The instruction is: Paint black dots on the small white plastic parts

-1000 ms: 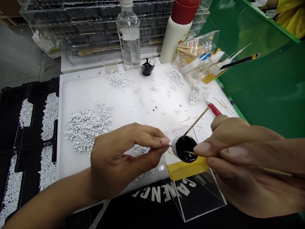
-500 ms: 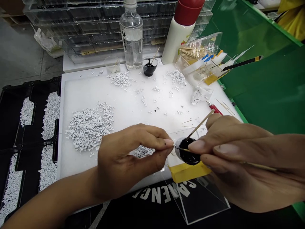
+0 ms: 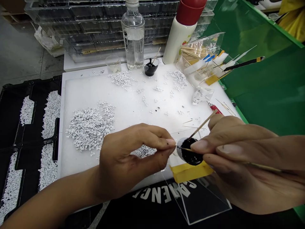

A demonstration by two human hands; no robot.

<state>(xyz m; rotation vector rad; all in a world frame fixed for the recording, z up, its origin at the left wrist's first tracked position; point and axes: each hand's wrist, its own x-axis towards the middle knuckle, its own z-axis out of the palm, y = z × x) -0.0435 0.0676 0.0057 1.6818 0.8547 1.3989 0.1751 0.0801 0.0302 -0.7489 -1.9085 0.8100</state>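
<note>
My left hand is closed in a pinch, thumb against forefinger. A tiny piece sits at its fingertips, mostly hidden; I cannot make out its shape. In my right hand is a thin wooden stick, its dark tip touching or nearly touching the left fingertips. Just beneath that stick is a small cup of black paint, with another wooden stick leaning out of it. Yellow tape runs below the cup on a clear acrylic stand. Small white pieces lie behind my left hand.
A big heap of small white pieces covers the white board's left side. Farther back stand a water bottle, a black paint cup and a red-capped flask. Black trays holding more pieces lie left.
Both hands keep nearly the same pose, the stick still at the left fingertips. The whole view has shifted slightly, so most things appear a little farther right.
</note>
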